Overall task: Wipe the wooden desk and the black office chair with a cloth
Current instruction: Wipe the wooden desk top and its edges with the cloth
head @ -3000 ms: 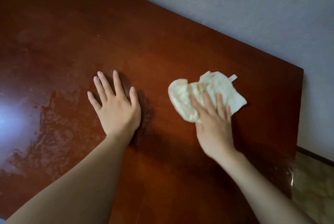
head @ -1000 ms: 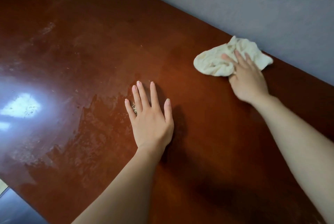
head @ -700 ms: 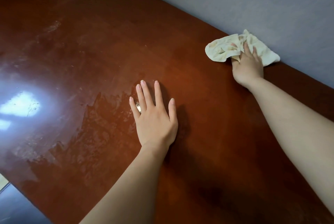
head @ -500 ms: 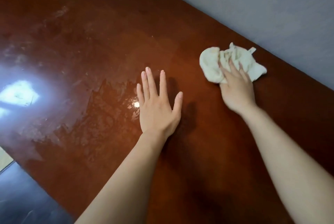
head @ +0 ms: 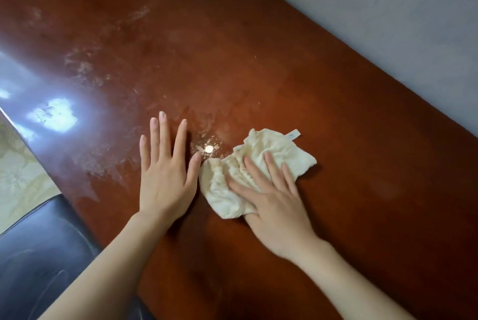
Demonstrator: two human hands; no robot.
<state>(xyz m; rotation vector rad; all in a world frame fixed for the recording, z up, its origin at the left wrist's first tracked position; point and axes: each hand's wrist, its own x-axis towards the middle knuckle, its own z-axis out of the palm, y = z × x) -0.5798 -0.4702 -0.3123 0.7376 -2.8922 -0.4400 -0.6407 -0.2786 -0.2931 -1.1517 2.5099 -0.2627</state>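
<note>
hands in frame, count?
2. Left hand rests flat on the bare desk; right hand presses the cloth right beside it. Nothing in view could hide another.

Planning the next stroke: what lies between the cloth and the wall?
Only bare desk top, as the head view shows: nothing stands between the cloth under the right hand and the wall.

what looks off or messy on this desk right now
Pale dusty smears mark the desk at its far left, and a streaky wet-looking patch glints just beyond the left hand. The cloth under the right hand is bunched up. No damage shows.
</note>
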